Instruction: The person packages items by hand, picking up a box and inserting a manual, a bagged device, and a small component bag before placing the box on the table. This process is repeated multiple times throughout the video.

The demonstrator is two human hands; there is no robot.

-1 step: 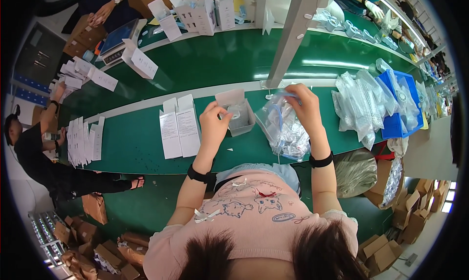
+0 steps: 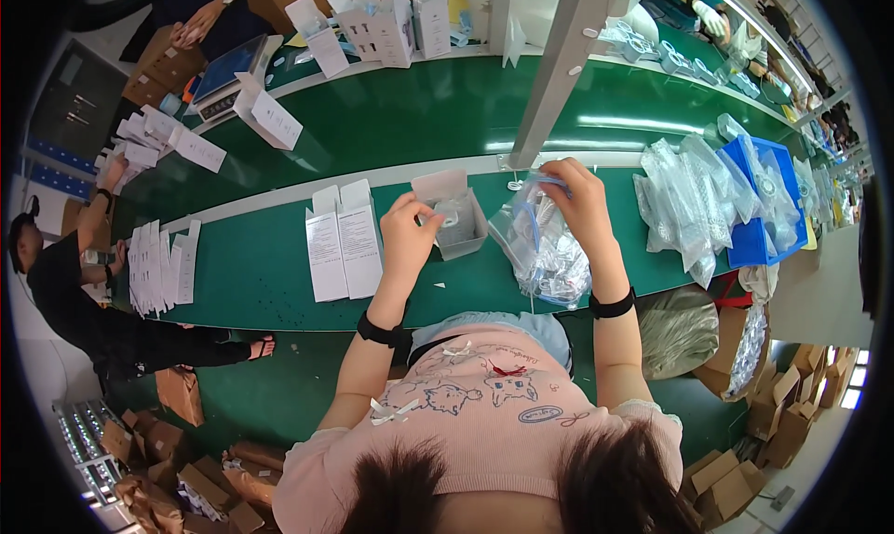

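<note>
Clear zip bag [image 2: 523,236], right of white box [image 2: 462,250] on near bench [image 2: 251,264]: likely light, limp, slippery; best held by top edge, where right hand [image 2: 579,201] pinches. Left hand [image 2: 408,234] at box, grip unclear.

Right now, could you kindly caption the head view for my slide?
Left hand at an open box, right hand pinching a clear bag, green table below.

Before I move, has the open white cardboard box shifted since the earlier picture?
No; the open white cardboard box shows no visible shift any way against the grey metal post.
</note>
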